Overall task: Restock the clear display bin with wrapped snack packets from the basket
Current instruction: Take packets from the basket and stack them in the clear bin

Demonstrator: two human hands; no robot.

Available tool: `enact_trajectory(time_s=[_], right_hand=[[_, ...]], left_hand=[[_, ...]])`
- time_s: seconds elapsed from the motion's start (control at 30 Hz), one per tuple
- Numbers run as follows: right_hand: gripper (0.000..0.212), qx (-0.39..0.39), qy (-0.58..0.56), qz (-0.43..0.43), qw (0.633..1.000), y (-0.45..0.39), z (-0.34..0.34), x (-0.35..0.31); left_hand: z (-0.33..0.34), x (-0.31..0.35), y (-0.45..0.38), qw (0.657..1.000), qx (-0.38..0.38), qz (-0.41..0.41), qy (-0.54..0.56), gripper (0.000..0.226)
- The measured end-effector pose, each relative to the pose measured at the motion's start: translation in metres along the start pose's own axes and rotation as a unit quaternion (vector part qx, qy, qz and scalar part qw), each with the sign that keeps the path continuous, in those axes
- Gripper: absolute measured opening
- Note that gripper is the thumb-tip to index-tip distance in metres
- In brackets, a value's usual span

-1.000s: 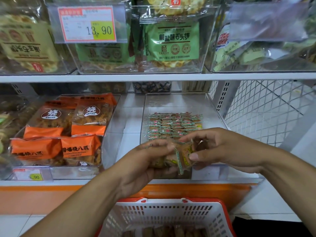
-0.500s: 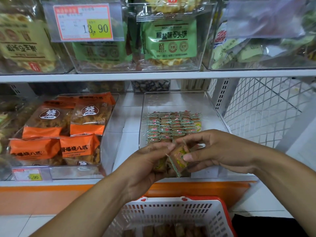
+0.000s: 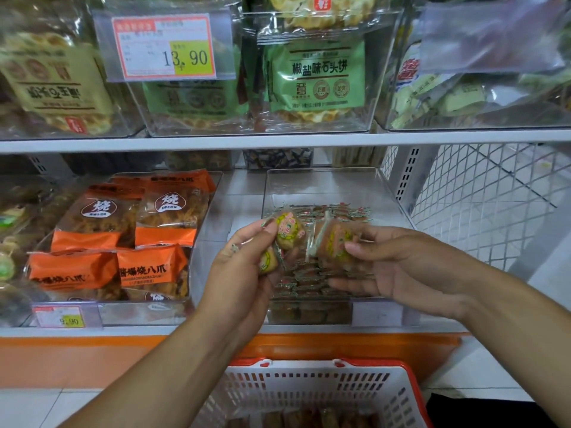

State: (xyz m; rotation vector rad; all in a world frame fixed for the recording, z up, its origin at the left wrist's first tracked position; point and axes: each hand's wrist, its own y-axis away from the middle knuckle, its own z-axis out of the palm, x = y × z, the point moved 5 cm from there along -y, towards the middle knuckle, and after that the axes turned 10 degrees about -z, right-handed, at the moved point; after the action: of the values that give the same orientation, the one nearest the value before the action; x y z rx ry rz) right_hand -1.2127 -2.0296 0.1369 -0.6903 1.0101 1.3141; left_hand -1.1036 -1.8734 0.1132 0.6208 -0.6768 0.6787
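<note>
The clear display bin (image 3: 321, 183) sits on the lower shelf, with rows of small wrapped snack packets (image 3: 312, 282) lying in its front half. My left hand (image 3: 244, 267) holds a few packets (image 3: 289, 231) above the bin's left front, thumb and fingers curled round them. My right hand (image 3: 398, 267) pinches another packet (image 3: 335, 242) just to the right, palm up over the bin. The white basket with a red rim (image 3: 309, 387) stands below the shelf, and brown packets (image 3: 309, 418) lie at its bottom.
A second clear bin with orange snack bags (image 3: 129, 242) stands to the left. The upper shelf (image 3: 278, 140) carries bins of waffle biscuits and a price tag (image 3: 163, 46). White wire mesh (image 3: 482, 196) closes the right side. An orange strip (image 3: 92, 356) runs under the shelf.
My hands have separated over the bin: the left one lifted its packets up and to the left, and the right one drew a single packet away to the right.
</note>
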Motion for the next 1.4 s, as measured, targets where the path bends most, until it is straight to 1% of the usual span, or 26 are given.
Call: enact_trajectory(time_s=[0.1, 0.2, 0.27, 0.3, 0.4, 0.47, 0.5, 0.6, 0.63, 0.7, 0.8, 0.87, 0.93, 1.0, 1.13, 1.2, 1.27, 1.33, 1.4], right_hand=[[0.035, 0.03, -0.058, 0.012, 0.998, -0.003, 0.008, 0.015], [0.046, 0.047, -0.069, 0.002, 0.996, -0.007, 0.016, 0.026], [0.047, 0.035, -0.078, -0.004, 0.996, -0.008, 0.022, 0.029], [0.044, 0.023, -0.079, -0.006, 0.997, -0.008, 0.025, 0.03], [0.039, 0.005, -0.078, -0.001, 0.997, -0.007, 0.028, 0.033], [0.04, 0.0, -0.069, 0.003, 0.998, -0.007, 0.03, 0.033], [0.04, 0.0, -0.066, 0.001, 0.998, -0.007, 0.03, 0.033], [0.047, 0.019, -0.071, -0.021, 0.997, -0.008, 0.03, 0.03], [0.049, 0.027, -0.074, -0.03, 0.996, -0.009, 0.028, 0.029], [0.047, 0.042, -0.074, -0.044, 0.995, -0.01, 0.025, 0.024], [0.053, 0.045, -0.053, -0.073, 0.995, -0.01, 0.018, 0.011], [0.051, 0.007, -0.025, -0.08, 0.996, -0.008, 0.018, 0.003], [0.048, -0.045, 0.012, -0.063, 0.997, -0.004, 0.021, 0.002], [0.047, -0.069, 0.041, -0.04, 0.996, -0.002, 0.024, 0.008], [0.056, -0.047, 0.063, -0.024, 0.997, -0.005, 0.028, 0.026], [0.06, -0.043, 0.064, -0.032, 0.996, -0.005, 0.029, 0.028], [0.067, -0.066, 0.082, -0.043, 0.994, -0.004, 0.032, 0.029], [0.072, -0.087, 0.123, -0.056, 0.987, -0.003, 0.035, 0.031], [0.079, -0.096, 0.165, -0.067, 0.979, -0.003, 0.035, 0.032]], left_hand=[[0.001, 0.002, 0.0, 1.0, -0.016, 0.006, 0.01, 0.022], [-0.001, 0.0, 0.0, 1.0, -0.017, 0.01, -0.005, 0.024], [-0.004, -0.002, 0.0, 0.999, -0.013, 0.01, -0.038, 0.02], [-0.005, -0.004, 0.001, 0.998, -0.011, 0.009, -0.062, 0.024], [-0.007, -0.007, 0.002, 0.993, -0.001, -0.005, -0.114, 0.051], [-0.007, -0.008, 0.003, 0.99, -0.001, -0.011, -0.141, 0.056], [-0.008, -0.008, 0.003, 0.988, 0.002, -0.01, -0.153, 0.054], [-0.008, -0.008, 0.004, 0.983, 0.011, -0.014, -0.185, 0.039], [-0.007, -0.009, 0.004, 0.981, 0.011, -0.02, -0.19, 0.038], [-0.008, -0.008, 0.003, 0.984, 0.024, -0.03, -0.173, 0.043], [-0.012, -0.004, 0.001, 0.99, 0.064, -0.04, -0.117, 0.05], [-0.015, -0.002, 0.0, 0.991, 0.084, -0.047, -0.09, 0.054], [-0.016, -0.001, 0.001, 0.991, 0.089, -0.046, -0.09, 0.055], [-0.014, -0.001, 0.002, 0.99, 0.085, -0.035, -0.111, 0.055], [-0.006, -0.003, 0.008, 0.986, 0.077, -0.009, -0.149, 0.051], [-0.004, -0.004, 0.008, 0.988, 0.071, -0.004, -0.137, 0.047], [-0.004, -0.006, 0.007, 0.993, 0.057, -0.008, -0.102, 0.047], [-0.005, -0.009, 0.005, 0.996, 0.044, -0.018, -0.079, 0.05], [-0.005, -0.012, 0.005, 0.996, 0.029, -0.035, -0.071, 0.047]])
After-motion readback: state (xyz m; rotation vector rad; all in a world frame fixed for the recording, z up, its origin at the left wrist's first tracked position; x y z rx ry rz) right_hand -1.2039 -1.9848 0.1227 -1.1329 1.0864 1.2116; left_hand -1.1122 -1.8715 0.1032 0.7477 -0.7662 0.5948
